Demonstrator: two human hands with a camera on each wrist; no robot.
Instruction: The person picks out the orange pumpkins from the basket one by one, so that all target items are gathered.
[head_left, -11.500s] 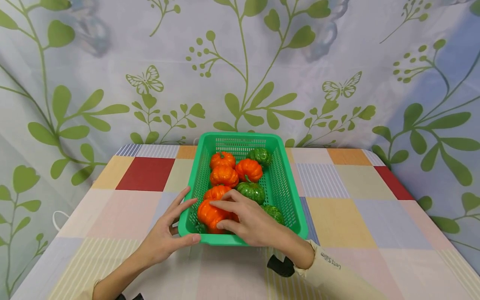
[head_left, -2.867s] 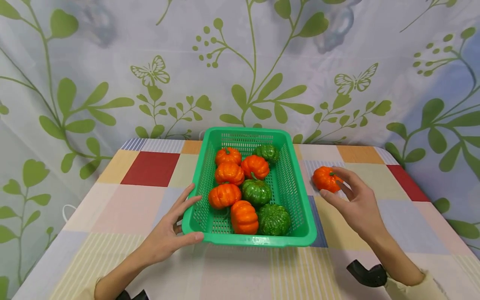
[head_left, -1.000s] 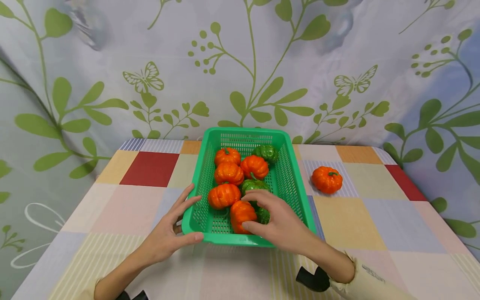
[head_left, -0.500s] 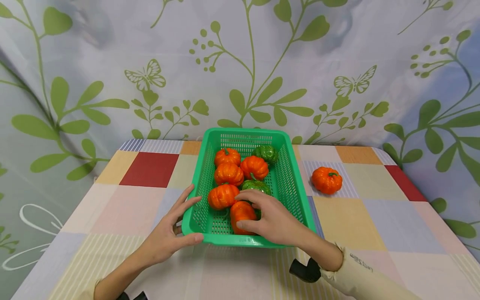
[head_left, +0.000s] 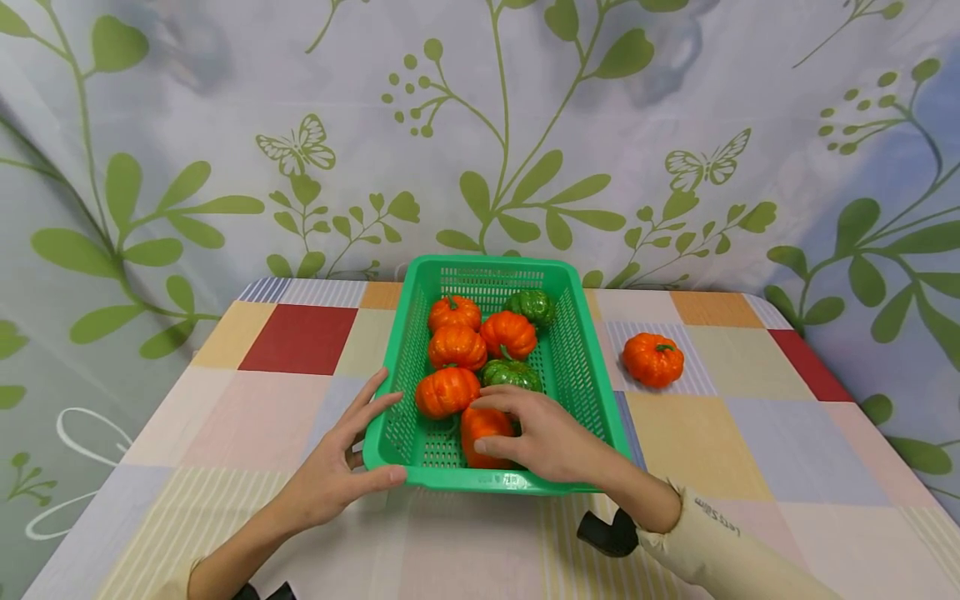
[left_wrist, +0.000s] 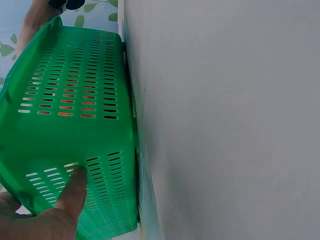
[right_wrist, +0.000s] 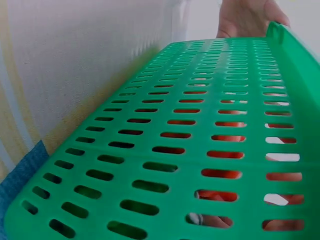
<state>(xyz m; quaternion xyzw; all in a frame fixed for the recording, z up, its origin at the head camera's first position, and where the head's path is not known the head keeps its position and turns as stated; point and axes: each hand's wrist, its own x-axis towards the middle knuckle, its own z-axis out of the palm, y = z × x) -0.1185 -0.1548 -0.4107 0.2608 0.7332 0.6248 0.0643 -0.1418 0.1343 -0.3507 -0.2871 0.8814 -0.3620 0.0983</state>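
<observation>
A green perforated basket (head_left: pixel 606 400) stands on the table, holding small orange and green pumpkins. My left hand (head_left: pixel 330 467) grips its near left corner, fingertips over the side rim and thumb along the front. The left wrist view shows one finger (left_wrist: pixel 74 192) pressed on the outer wall. Inside the basket, my right hand (head_left: pixel 543 437) holds an orange pumpkin (head_left: pixel 480 425) near the front, thumb on its near side and fingers over its top. This hand hides the green pumpkin at the front right. Another orange pumpkin (head_left: pixel 652 360) sits on the cloth right of the basket.
More orange pumpkins (head_left: pixel 447 392) line the basket's left and middle. Green pumpkins (head_left: pixel 512 375) lie in its middle and at the back right (head_left: pixel 532 308). A patchwork cloth (head_left: pixel 300 417) covers the table. Behind hangs a leaf-patterned curtain (head_left: pixel 337 83).
Earlier, my right hand moved an orange pumpkin from the basket to the cloth at right and let go. Since returning, it has closed around another orange pumpkin. My left hand stayed put.
</observation>
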